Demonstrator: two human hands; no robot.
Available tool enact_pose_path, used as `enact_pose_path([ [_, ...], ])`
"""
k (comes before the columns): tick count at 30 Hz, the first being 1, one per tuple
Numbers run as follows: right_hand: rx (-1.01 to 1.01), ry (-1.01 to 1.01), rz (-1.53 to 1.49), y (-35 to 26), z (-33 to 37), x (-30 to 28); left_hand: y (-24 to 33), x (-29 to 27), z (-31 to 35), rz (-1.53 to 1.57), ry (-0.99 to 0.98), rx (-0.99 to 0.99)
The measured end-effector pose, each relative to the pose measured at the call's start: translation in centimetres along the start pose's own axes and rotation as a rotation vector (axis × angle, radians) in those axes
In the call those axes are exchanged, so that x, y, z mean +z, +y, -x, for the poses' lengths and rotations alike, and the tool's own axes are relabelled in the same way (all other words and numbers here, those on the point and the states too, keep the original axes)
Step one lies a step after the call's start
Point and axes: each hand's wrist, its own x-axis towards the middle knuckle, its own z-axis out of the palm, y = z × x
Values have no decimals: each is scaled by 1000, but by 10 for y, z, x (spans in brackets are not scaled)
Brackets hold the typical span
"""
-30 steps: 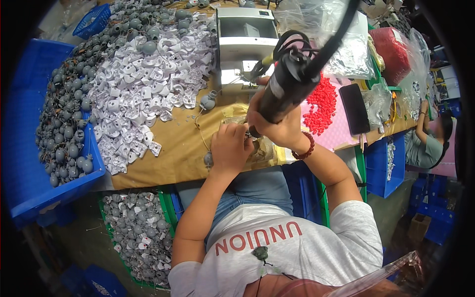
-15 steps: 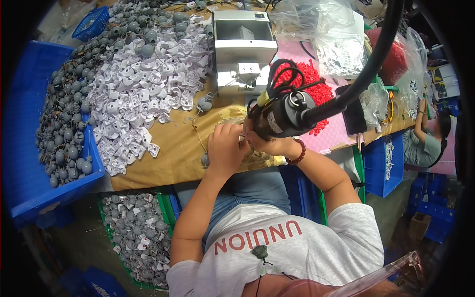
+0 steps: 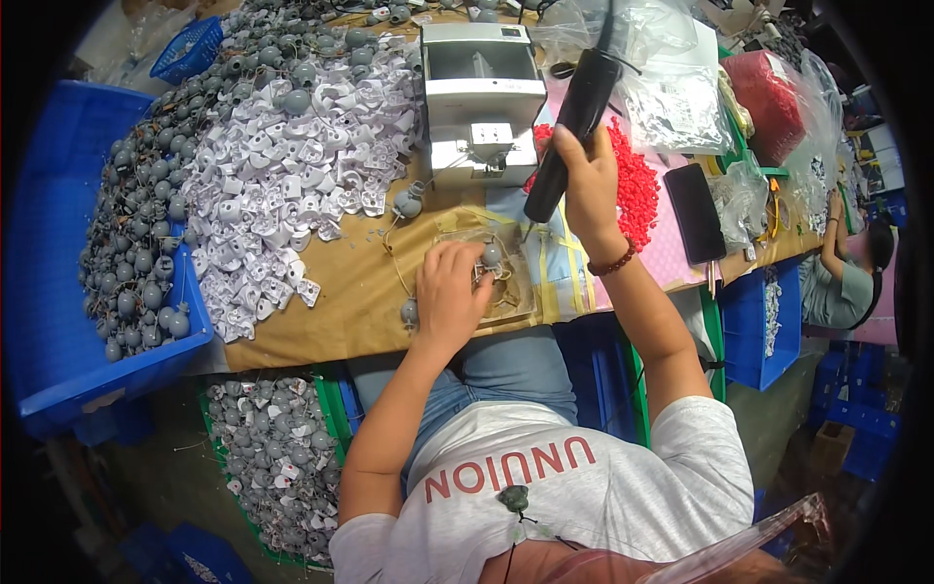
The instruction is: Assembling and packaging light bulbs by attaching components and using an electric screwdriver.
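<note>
My left hand (image 3: 450, 292) is closed on a small grey round-bodied part (image 3: 491, 256) with white at its base; the fingers hide much of it. It is over a shallow clear tray (image 3: 522, 304) near the table's front edge. My right hand (image 3: 595, 190) is raised to the right, thumb against a black electric screwdriver (image 3: 576, 107). The screwdriver slants, its thin tip down and left, above the table near the tray; the fingers behind it are partly hidden. Another grey part with a wire (image 3: 408, 202) rests left of the tray.
White plastic pieces (image 3: 282, 165) heap at left, beside grey parts in a blue bin (image 3: 199, 326). A white machine (image 3: 482, 107) stands behind the tray. Red pieces (image 3: 637, 190) and a black phone (image 3: 695, 212) lie right. A green-edged crate (image 3: 336, 419) is below; another person (image 3: 842, 282) sits far right.
My right hand has moved up and right, away from my left hand. The screwdriver has swung back from in front of my hands, uncovering the tray. The left hand stays nearly in place.
</note>
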Motion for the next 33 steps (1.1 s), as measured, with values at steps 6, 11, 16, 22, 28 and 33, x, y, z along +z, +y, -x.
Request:
enact_pose_path([
  [6,-614,1,663,24,51,-22,-2,3,6,16,64,69],
  [11,-99,-411,515,57,85,-16,-1,2,7,33,59,70],
  [16,-69,-193,475,67,85,9,-6,7,6,34,59,70],
  [22,37,-296,298,55,79,17,-6,0,8,174,97,93],
  [28,-27,-310,298,29,45,-47,-1,-105,49,258,117,-67],
  [33,-16,-231,561,52,3,-120,-13,-232,109,-67,51,-366],
])
